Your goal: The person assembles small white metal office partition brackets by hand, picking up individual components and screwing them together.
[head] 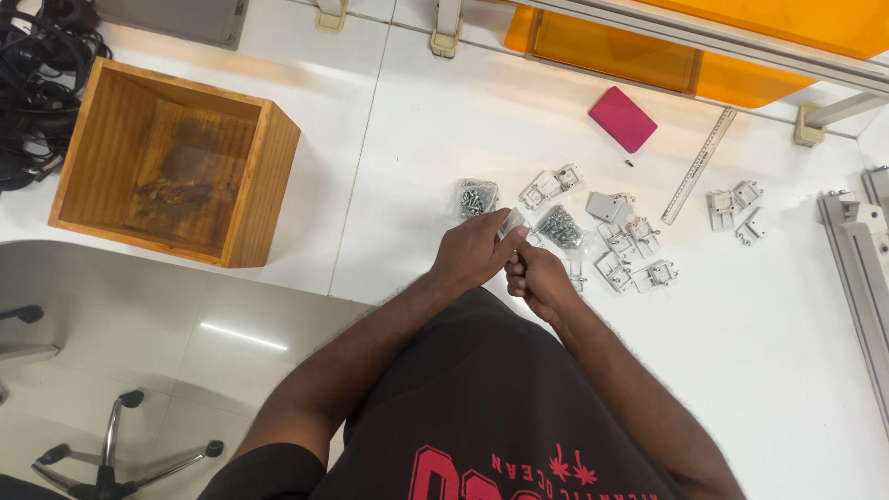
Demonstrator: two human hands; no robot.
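1. White laminate table (444, 120) carries everything we work on; we stand at its near edge and look straight down.
2. Our left hand (474, 250) is curled shut, pinching the top of a small clear plastic bag (510, 223) between thumb and fingers.
3. Our right hand (539, 278) is closed into a loose fist just beside the left, touching the lower part of the same bag; we cannot tell what else, if anything, sits inside its fingers.
4. That bag is held just above the table, in front of our chest, between both hands.
5. Just beyond our hands lie two more clear bags of silver screws, one (477, 197) to the left and one (560, 228) to the right.
6. Small grey metal brackets (630, 250) are scattered near the right-hand bag, with another group (741, 208) well apart to the right.
7. A flat magenta rectangular pad (622, 118) and a long steel ruler (699, 165) lie farther back.
8. An open square wooden box (264, 185) stands on the table well to the left.
9. A grey aluminium frame rail (857, 250) runs along the right edge.
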